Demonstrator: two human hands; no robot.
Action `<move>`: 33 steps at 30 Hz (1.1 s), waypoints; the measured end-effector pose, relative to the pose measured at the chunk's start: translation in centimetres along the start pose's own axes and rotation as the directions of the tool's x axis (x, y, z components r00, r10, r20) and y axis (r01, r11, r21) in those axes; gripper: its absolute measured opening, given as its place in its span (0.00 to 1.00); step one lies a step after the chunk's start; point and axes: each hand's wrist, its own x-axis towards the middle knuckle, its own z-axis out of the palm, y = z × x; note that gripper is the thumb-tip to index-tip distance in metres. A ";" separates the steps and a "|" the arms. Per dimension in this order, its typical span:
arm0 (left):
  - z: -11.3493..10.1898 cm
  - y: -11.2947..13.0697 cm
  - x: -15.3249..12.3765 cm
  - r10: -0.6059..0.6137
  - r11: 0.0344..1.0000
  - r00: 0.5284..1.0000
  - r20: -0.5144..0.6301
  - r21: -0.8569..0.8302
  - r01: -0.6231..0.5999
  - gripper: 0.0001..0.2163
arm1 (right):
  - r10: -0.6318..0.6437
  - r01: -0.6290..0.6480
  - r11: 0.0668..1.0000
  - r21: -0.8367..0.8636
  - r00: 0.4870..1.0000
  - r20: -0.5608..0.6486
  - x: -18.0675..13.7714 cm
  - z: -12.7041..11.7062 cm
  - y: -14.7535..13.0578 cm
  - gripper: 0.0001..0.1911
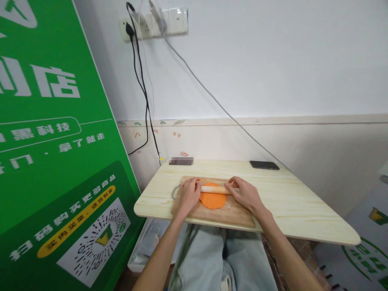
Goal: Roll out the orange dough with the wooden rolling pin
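Observation:
A pale wooden rolling pin (214, 189) lies crosswise over a flat, round sheet of orange dough (214, 201). My left hand (190, 193) is closed on the pin's left end. At the opposite end, my right hand (241, 191) grips it with the thumb along the near side and the fingers curled over. Both ends of the pin are hidden by my hands. Under the dough is a wooden cutting board (239, 216) with a metal loop handle (173, 191) at its left edge. The board sits near the table's front edge.
The light wood-grain table (303, 210) stands against a white wall. A black phone (264, 165) lies at the back right, and a blurred dark item (181, 161) at the back left. A grey cable (212, 95) runs down from the sockets (177, 21). A green sign (60, 161) stands left.

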 end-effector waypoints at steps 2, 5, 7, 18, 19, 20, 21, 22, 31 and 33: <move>-0.1 0.2 0.0 0.005 1.000 1.000 0.015 -0.014 -0.005 0.15 | -0.032 0.033 0.999 -0.009 0.999 0.007 -0.1 0.3 0.3 0.22; 0.1 0.3 0.0 0.019 0.994 1.000 -0.021 -0.103 -0.021 0.15 | -0.063 0.064 0.997 -0.045 0.998 0.009 0.0 0.7 0.6 0.27; 0.2 0.3 0.1 0.007 0.987 0.998 -0.055 -0.162 -0.016 0.14 | -0.052 0.053 0.996 -0.070 0.999 0.016 0.4 0.8 0.3 0.29; -0.2 -0.8 0.0 -0.148 0.988 0.974 -0.173 0.011 0.152 0.07 | -0.051 0.070 0.982 -0.177 0.993 0.111 2.4 0.9 -3.6 0.17; -0.3 -0.7 0.0 -0.137 0.987 0.979 -0.151 0.059 0.148 0.08 | -0.060 0.080 0.976 -0.201 0.993 0.104 2.5 0.9 -3.7 0.19; -0.5 -0.5 0.1 -0.130 0.984 0.984 -0.125 0.110 0.143 0.08 | -0.072 0.093 0.969 -0.230 0.993 0.098 2.6 0.8 -3.7 0.22; -0.7 -0.4 0.3 -0.120 0.978 0.988 -0.094 0.163 0.134 0.09 | -0.084 0.107 0.960 -0.260 0.992 0.096 2.6 0.7 -3.7 0.26; -0.9 -0.3 0.6 -0.106 0.970 0.993 -0.059 0.215 0.117 0.10 | -0.093 0.118 0.951 -0.285 0.991 0.100 2.7 0.6 -3.8 0.29; -1.7 2.0 4.5 0.062 0.869 0.932 0.357 0.440 -0.226 0.24 | 0.042 0.010 0.957 -0.290 0.984 0.173 2.5 0.8 -4.1 0.32; -1.7 2.5 4.1 -0.009 0.816 0.918 0.396 0.534 -0.222 0.25 | 0.065 -0.011 0.962 -0.274 0.980 0.188 2.5 0.6 -4.3 0.32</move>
